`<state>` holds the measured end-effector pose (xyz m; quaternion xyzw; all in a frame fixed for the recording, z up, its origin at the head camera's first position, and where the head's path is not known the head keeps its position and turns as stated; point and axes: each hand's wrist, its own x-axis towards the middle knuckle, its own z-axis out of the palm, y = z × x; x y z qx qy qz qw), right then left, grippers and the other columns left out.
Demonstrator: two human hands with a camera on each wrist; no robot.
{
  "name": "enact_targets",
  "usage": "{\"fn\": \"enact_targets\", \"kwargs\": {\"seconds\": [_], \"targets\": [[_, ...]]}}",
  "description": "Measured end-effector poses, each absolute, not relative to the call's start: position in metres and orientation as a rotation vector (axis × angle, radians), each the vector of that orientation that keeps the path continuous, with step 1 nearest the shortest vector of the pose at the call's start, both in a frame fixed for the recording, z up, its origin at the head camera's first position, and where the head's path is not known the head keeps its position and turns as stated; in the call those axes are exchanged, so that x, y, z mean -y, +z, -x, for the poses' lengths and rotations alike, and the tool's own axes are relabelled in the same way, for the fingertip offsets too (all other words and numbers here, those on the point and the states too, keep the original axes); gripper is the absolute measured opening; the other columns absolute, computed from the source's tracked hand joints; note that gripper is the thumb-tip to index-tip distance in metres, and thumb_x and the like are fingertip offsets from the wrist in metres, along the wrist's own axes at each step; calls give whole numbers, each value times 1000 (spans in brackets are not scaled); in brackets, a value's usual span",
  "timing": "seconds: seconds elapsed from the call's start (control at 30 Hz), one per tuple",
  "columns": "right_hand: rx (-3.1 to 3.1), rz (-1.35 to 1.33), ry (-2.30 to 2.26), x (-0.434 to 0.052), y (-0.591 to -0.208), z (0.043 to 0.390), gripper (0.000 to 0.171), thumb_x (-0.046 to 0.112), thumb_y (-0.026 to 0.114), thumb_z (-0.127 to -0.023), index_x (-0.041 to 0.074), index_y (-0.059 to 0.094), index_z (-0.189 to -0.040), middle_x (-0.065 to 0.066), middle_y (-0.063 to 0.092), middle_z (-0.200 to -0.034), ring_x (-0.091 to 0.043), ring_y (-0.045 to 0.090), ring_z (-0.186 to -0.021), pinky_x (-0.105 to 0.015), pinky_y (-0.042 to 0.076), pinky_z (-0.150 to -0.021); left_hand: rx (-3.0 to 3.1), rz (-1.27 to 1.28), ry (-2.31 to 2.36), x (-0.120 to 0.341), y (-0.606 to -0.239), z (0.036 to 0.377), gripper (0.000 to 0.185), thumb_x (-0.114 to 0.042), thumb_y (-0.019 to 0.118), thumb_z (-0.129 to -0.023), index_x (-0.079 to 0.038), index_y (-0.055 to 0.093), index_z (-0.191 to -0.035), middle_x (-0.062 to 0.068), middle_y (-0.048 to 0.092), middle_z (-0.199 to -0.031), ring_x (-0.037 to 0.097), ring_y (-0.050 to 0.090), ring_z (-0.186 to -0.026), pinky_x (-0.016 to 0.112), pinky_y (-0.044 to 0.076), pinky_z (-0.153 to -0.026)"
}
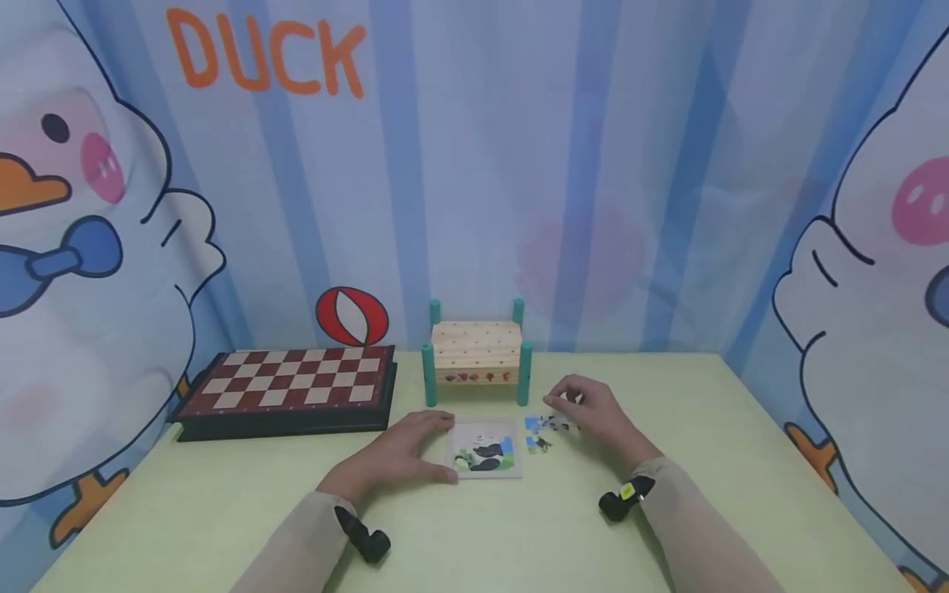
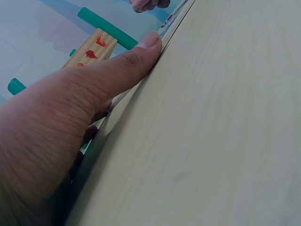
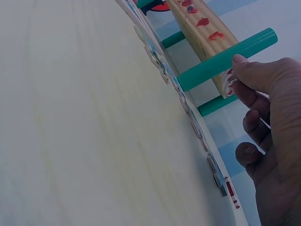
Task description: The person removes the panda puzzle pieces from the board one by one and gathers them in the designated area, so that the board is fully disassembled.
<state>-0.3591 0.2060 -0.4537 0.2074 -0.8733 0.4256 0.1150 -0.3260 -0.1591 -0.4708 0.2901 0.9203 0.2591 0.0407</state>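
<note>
A small puzzle tray [image 1: 485, 430] with a partly built picture lies on the pale green table [image 1: 519, 535] in the head view. My left hand [image 1: 404, 453] lies flat beside the tray's left edge, fingers straight, and its thumb [image 2: 146, 44] touches that edge [image 2: 171, 21]. Just right of the tray are several loose puzzle pieces [image 1: 547, 428], seen edge-on in the right wrist view [image 3: 188, 110]. My right hand [image 1: 593, 412] hovers over them with curled fingers [image 3: 249, 113]. It seems to pinch a small piece [image 3: 229, 80] at its fingertips.
A wooden toy bench [image 1: 476, 350] with green legs stands right behind the tray. A red and cream chessboard [image 1: 289, 383] lies at the back left. A curtain with ducks on it hangs behind the table's far edge.
</note>
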Motion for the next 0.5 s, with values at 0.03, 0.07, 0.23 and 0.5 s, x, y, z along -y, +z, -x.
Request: {"fn": "enact_targets", "kwargs": {"seconds": [0.03,0.07,0.23,0.5], "targets": [[2555,-608,1252,-206,-453,360,12,37,71,-95,25,72,-91,6,66,-89,-18,55,-71,-30,46,-56,-2824,-887,792,159,-470,326,96,-76,70,-74,-23,47,-150,-7,39,-157,22,26,-149,51,26,-120],[2553,-607,1254,-206,-452,361,13,37,71,-95,25,72,-91,6,66,-89,-19,55,-70,-30,46,-55,-2828,-889,791,159,-469,327,96,-76,70,-74,-22,47,-151,-7,39,-157,22,26,-149,51,26,-120],[2557,-597,1255,-205,-450,363,13,36,72,-94,24,73,-90,6,67,-89,-19,55,-73,-30,47,-57,-2820,-895,819,160,-467,328,96,-75,72,-73,-21,48,-150,-6,40,-157,23,27,-149,51,26,-120],[2579,-586,1270,-205,-451,360,12,35,72,-95,24,73,-90,5,66,-86,-19,55,-70,-29,46,-55,-2806,-892,820,160,-470,328,97,-75,72,-73,-22,48,-150,-6,40,-157,23,27,-149,53,27,-119]]}}
